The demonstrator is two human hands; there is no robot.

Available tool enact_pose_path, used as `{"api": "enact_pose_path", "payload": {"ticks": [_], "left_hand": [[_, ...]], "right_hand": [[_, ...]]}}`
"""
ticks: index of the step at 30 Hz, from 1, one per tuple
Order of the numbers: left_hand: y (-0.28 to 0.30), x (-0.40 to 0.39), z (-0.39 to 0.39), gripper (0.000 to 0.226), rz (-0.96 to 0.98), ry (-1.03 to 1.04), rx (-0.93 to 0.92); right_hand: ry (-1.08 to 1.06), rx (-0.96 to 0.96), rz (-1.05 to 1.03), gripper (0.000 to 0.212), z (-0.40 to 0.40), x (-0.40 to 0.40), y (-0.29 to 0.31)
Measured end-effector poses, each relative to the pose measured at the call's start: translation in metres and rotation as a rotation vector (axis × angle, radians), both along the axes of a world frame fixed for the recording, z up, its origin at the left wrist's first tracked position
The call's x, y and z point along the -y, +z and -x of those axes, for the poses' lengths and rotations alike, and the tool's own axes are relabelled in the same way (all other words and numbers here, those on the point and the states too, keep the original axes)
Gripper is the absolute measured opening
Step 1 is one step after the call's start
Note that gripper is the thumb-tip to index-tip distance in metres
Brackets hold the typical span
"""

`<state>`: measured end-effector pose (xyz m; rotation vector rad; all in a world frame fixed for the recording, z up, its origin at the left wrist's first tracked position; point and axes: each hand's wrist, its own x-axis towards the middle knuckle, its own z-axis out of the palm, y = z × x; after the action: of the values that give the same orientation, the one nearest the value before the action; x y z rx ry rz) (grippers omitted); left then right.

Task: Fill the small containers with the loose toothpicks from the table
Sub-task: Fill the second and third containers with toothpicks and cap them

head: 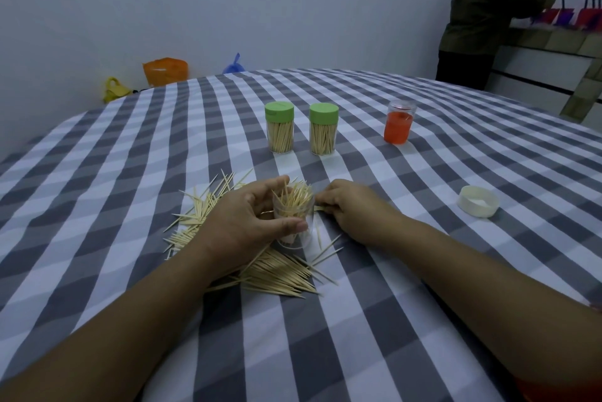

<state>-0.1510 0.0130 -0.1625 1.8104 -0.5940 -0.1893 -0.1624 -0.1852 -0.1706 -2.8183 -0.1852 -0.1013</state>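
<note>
My left hand (252,217) grips a clear open container (294,222) that stands on the table, partly filled with toothpicks poking out of its top. Just right of the container, my right hand (350,206) pinches a few toothpicks near its rim. Loose toothpicks (280,274) lie in a heap in front of the container, and more lie to its left under my left wrist. Two filled containers with green lids (279,128) (323,129) stand upright farther back.
A clear container with an orange insert (398,123) stands at the back right. A white lid (478,201) lies on the checked tablecloth (130,173) to the right. Coloured bags sit beyond the far left table edge. A person stands at a counter at the far right.
</note>
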Motion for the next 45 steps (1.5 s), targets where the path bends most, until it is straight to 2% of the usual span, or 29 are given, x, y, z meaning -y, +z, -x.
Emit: {"api": "enact_pose_path", "payload": {"ticks": [6,15,18,20,22,24,26,30,33,35,38,43,45], "left_hand": [[0.000,0.000,-0.001,0.092,0.000,-0.003,-0.007],[0.000,0.001,0.000,0.092,-0.009,-0.002,0.007],[0.000,0.001,0.000,0.091,-0.008,-0.003,0.004],[0.000,0.001,0.001,0.090,-0.005,-0.003,0.003],[0.000,0.002,0.001,0.090,0.002,-0.006,-0.002],[-0.001,0.004,0.003,0.090,0.015,-0.003,-0.006],[-0.001,0.005,0.004,0.092,0.021,0.007,-0.002],[-0.003,0.009,0.007,0.093,0.036,0.012,-0.002],[-0.004,0.010,0.008,0.092,0.047,0.014,-0.004],[-0.003,0.010,0.009,0.092,0.045,0.009,0.002],[-0.003,0.009,0.010,0.092,0.040,0.007,0.012],[-0.003,0.008,0.009,0.093,0.027,0.011,0.022],[-0.003,0.009,0.009,0.091,0.031,0.011,0.017]], "right_hand": [[0.087,0.020,-0.037,0.028,-0.001,-0.010,-0.001],[-0.012,0.135,0.252,0.024,0.002,-0.013,0.001],[-0.065,0.070,0.388,0.023,0.005,-0.005,0.007],[-0.107,0.013,0.387,0.025,0.006,-0.001,0.013],[-0.175,-0.064,0.267,0.029,0.007,0.001,0.022],[-0.259,-0.089,0.015,0.026,0.008,0.004,0.031],[-0.283,0.009,-0.328,0.017,0.012,0.007,0.036],[-0.242,0.089,-0.998,0.017,0.020,0.003,0.045],[-0.193,0.189,-1.364,0.016,0.024,-0.009,0.055],[-0.159,0.257,-1.517,0.017,0.027,-0.014,0.059],[-0.100,0.207,-1.553,0.015,0.031,-0.022,0.058],[-0.049,0.114,-1.155,0.015,0.031,-0.027,0.041],[-0.050,0.100,-1.097,0.019,0.032,-0.025,0.040]]}}
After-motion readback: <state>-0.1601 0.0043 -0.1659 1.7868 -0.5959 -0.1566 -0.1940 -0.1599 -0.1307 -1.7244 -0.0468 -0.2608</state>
